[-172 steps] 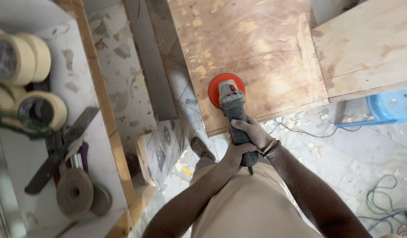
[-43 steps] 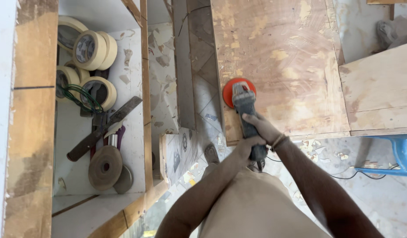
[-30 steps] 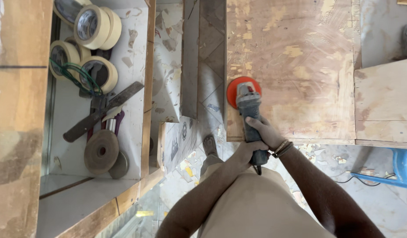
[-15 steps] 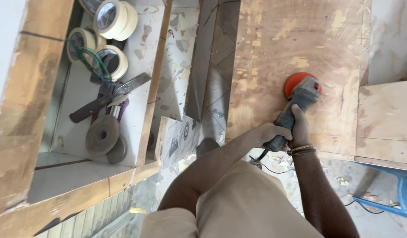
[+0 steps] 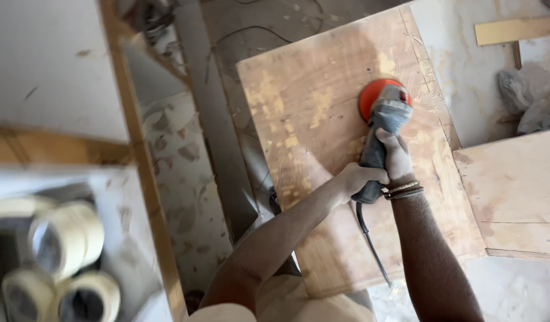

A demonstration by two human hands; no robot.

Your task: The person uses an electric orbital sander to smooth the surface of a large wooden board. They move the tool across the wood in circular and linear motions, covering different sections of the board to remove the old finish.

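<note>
Sander [image 5: 383, 119] sits on the plywood board [image 5: 322, 119], near its far right edge, orange disc flat on the wood. At the far left, tape rolls [image 5: 63, 241] lie on a shelf. Left hand [image 5: 359, 179] wraps the rear of the handle; right hand [image 5: 396, 156] grips just ahead of it. A black cord [image 5: 370, 244] trails back across the board.

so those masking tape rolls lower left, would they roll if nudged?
Probably: the tape rolls are round hoops, several apparently on edge, so a nudge could roll them. Hollow cores suggest they're light. The picture is blurred there, so exact poses are unclear.
</note>
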